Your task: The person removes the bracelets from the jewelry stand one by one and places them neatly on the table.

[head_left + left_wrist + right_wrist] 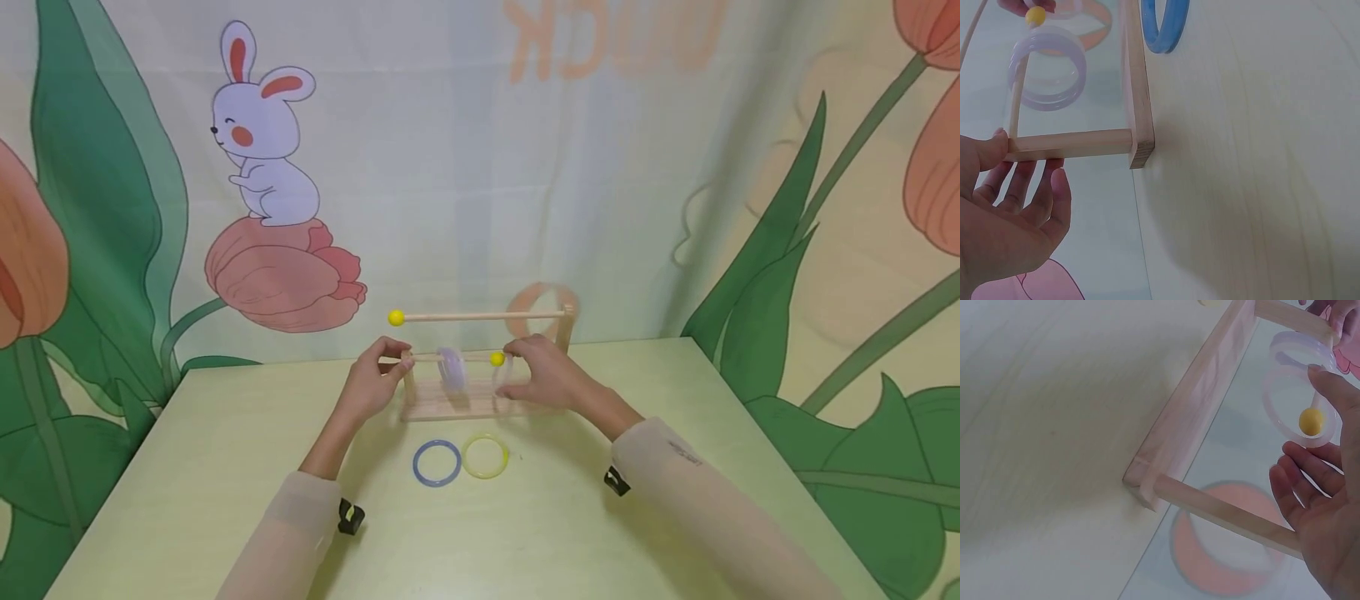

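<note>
A wooden rack (450, 408) stands on the table, with two horizontal rods tipped by yellow balls. My left hand (372, 383) grips the top of its left post (1072, 145), thumb on one side and fingers on the other. Pale purple rings (1054, 69) hang together on the lower rod (1018, 100). At that rod's free end, my right hand (551, 377) holds a clear pinkish ring (1272, 409) between thumb and fingers. In the right wrist view, this ring encircles the yellow ball (1311, 421).
In front of the rack, a blue ring (437, 463) and a yellow ring (485, 456) lie side by side on the table (570, 517). The upper rod (480, 317) runs from the right post, its ball pointing left. Behind hangs a printed curtain (450, 167).
</note>
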{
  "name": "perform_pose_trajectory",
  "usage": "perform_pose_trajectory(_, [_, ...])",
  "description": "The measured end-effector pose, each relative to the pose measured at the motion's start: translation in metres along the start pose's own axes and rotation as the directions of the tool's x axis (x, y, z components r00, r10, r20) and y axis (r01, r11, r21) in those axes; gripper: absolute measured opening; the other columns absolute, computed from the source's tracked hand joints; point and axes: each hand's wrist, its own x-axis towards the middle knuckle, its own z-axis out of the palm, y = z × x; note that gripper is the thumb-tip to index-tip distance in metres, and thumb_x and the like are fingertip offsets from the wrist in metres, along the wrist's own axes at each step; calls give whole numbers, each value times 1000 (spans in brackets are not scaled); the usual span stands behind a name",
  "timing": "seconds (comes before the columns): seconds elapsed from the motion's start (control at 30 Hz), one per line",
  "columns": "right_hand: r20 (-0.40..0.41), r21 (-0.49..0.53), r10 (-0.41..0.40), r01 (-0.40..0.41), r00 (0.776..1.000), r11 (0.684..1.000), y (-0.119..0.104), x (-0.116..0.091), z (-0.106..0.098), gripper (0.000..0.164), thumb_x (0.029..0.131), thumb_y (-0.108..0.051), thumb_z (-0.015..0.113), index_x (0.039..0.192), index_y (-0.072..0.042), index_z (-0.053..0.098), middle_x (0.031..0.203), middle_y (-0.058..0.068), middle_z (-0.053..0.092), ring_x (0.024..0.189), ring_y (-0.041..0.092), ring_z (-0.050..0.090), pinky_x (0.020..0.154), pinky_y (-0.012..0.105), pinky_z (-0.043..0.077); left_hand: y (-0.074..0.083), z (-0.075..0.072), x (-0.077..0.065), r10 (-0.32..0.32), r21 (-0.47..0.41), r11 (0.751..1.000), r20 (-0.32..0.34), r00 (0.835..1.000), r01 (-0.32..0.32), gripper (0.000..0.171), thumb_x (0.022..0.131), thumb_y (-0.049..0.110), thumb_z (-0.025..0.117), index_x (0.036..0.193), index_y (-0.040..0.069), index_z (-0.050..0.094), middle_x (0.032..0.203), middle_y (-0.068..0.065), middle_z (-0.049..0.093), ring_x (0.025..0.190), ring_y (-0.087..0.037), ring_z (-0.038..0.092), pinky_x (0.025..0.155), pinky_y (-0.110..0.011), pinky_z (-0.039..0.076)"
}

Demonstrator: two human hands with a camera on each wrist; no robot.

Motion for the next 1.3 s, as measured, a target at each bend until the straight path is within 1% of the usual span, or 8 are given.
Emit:
perform_pose_trajectory(0.2, [22, 51, 4, -5, 1000, 999, 0, -14, -2, 67, 89, -44, 85, 137, -2, 66, 132, 12, 69, 123, 30, 61, 104, 49, 52, 0, -1, 0, -8, 4, 1000, 1, 1000, 8, 30, 108, 22, 65, 135, 9, 62, 133, -13, 64, 123, -38, 66, 105, -55, 53])
perform_pose_trajectory(0.33, [28, 125, 15, -18, 1000, 992, 0, -26, -3, 66, 88, -43, 87, 136, -2, 67, 131, 9, 69, 122, 28, 62, 98, 47, 57, 0, -2, 0, -6, 9, 1000, -1, 1000, 6, 30, 108, 21, 64, 135, 8, 62, 134, -15, 64, 124, -40, 66, 105, -56, 52])
perform_pose_trajectory(0.47, [21, 221, 13, -17, 1000, 975, 0, -38, -1, 65, 87, -43, 88, 134, -3, 68, 127, 7, 71, 119, 29, 65, 93, 46, 59, 0, -2, 0, -5, 11, 1000, -1, 1000, 5, 31, 108, 22, 64, 135, 7, 61, 134, -16, 64, 123, -40, 66, 106, -56, 51])
perform_pose_trajectory(0.57, [29, 290, 34, -40, 999, 956, 1, -46, 1, 66, 87, -44, 88, 133, -3, 68, 125, 6, 71, 118, 30, 65, 94, 46, 58, 0, -1, 1, -9, 13, 1000, 0, 1000, 9, 31, 108, 23, 64, 136, 8, 61, 135, -15, 64, 124, -40, 65, 107, -56, 51])
perform_pose_trajectory(0.8, [40, 423, 143, -147, 989, 894, 10, -62, 10, 64, 85, -43, 90, 132, -6, 69, 122, 2, 71, 115, 21, 63, 96, 45, 56, 0, 0, 1, -22, 7, 1000, 0, 1000, 22, 29, 108, 23, 64, 135, 11, 62, 135, -14, 64, 125, -40, 64, 107, -56, 51])
perform_pose_trajectory(1.0, [31, 512, 183, -173, 983, 841, 16, -76, 21, 55, 85, -37, 91, 127, -9, 70, 122, 2, 72, 115, 21, 63, 96, 44, 57, 1, -1, -1, -20, 6, 1000, 3, 1000, 20, 29, 108, 22, 65, 134, 10, 61, 135, -15, 64, 125, -41, 64, 107, -56, 51])
perform_pose_trajectory(1.17, [38, 550, 207, -193, 978, 813, 14, -86, 27, 53, 84, -33, 93, 126, -9, 71, 121, 5, 72, 115, 22, 63, 94, 42, 57, 2, -1, -1, -20, 3, 1000, 7, 1000, 20, 29, 108, 22, 65, 134, 10, 62, 134, -15, 64, 124, -40, 65, 107, -56, 51])
perform_pose_trajectory(1.3, [54, 562, 207, -202, 977, 802, 14, -90, 31, 54, 83, -33, 93, 126, -9, 71, 122, 8, 72, 113, 22, 63, 93, 42, 56, 1, -1, 1, -25, 5, 1000, 7, 1000, 25, 29, 108, 23, 65, 133, 11, 62, 134, -14, 64, 124, -39, 65, 106, -56, 51])
